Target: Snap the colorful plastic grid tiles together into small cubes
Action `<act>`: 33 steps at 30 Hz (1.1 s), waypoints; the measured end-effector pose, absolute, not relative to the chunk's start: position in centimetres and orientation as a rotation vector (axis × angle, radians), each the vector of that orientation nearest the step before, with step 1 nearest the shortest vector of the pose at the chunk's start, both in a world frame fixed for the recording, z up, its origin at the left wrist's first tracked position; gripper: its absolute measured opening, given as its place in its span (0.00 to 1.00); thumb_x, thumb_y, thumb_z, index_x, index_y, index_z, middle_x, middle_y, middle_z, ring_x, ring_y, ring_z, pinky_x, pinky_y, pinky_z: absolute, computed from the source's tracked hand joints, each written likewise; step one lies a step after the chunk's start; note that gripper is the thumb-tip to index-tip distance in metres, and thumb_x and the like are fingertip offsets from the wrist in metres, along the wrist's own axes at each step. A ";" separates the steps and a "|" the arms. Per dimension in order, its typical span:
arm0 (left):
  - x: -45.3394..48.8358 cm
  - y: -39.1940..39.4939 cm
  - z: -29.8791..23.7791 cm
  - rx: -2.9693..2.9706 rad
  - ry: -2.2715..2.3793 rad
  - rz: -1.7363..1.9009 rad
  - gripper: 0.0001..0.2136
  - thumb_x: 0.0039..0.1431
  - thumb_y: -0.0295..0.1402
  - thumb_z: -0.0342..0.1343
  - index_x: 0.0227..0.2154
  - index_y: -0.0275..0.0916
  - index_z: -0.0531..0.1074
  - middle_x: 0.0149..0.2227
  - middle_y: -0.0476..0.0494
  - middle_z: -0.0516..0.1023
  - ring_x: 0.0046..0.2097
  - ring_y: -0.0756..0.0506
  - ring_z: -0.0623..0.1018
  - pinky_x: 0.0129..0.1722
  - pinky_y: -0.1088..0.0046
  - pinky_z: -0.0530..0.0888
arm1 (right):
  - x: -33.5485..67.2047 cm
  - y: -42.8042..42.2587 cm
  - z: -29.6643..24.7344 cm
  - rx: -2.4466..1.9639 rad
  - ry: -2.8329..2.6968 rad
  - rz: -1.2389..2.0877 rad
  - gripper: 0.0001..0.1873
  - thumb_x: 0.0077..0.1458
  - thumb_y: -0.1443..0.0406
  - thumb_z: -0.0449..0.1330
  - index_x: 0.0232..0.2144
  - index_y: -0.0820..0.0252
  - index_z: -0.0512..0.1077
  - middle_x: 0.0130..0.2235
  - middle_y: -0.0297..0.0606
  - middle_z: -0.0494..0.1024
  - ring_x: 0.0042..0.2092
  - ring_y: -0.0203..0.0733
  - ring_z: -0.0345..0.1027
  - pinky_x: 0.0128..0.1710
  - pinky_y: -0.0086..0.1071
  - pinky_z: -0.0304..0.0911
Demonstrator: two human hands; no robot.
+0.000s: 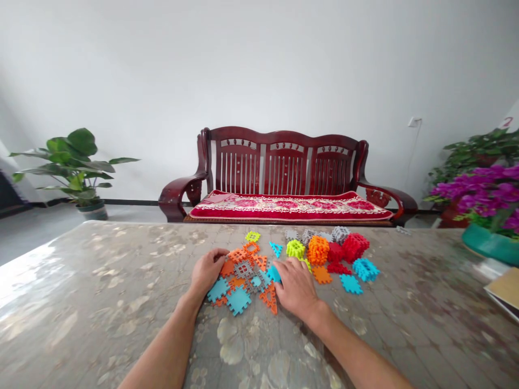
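Observation:
A loose heap of toothed plastic building tiles lies between my hands, with a blue square tile [238, 300], a grey openwork tile [244, 268] and an orange triangle tile [268, 298] among them. At the heap's left edge is my left hand [207, 274], its fingers curved and apart beside an orange tile [227, 268]. On the other side, my right hand [297, 284] is closed on a blue tile [274, 274]; its fingertips are partly hidden. Just beyond the heap lie a light blue triangle tile [276, 248] and a yellow-green tile [252, 236].
Sorted to the right are yellow-green [295, 248], orange [318, 250], red [356, 247] and blue stacks [366, 269], with grey tiles [340, 234] behind. A flower pot [488, 243] and a box [505, 289] stand at the table's right. A wooden bench [284, 162] is beyond.

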State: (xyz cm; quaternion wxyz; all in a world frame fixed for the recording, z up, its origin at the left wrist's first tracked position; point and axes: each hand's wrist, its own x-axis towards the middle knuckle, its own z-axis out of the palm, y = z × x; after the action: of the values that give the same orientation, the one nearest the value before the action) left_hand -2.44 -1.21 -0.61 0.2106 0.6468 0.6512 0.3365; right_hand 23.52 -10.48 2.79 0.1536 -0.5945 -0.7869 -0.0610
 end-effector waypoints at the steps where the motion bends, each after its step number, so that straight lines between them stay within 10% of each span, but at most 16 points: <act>1: -2.5 -1.2 -0.6 1.801 1.811 0.933 0.13 0.53 0.35 0.50 0.37 0.43 0.78 0.35 0.49 0.82 0.37 0.46 0.79 0.38 0.74 0.71 | 23.5 -10.5 2.8 -1.707 -2.251 -0.178 0.21 0.55 0.63 0.58 0.52 0.52 0.66 0.48 0.40 0.75 0.51 0.49 0.60 0.50 0.42 0.52; 33: -2.9 -0.7 -1.2 1.827 1.813 0.898 0.14 0.53 0.37 0.49 0.38 0.43 0.77 0.36 0.49 0.82 0.38 0.46 0.79 0.37 0.75 0.71 | 35.5 -10.1 2.5 -1.627 -1.935 0.084 0.34 0.46 0.71 0.56 0.58 0.58 0.62 0.51 0.41 0.75 0.52 0.45 0.66 0.54 0.39 0.60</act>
State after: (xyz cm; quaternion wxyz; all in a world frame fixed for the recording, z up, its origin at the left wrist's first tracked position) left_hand -2.86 -0.74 -1.15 0.2065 0.6558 0.6507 0.3222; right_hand 35.46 -10.12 2.48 0.3012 -0.6133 -0.7295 0.0316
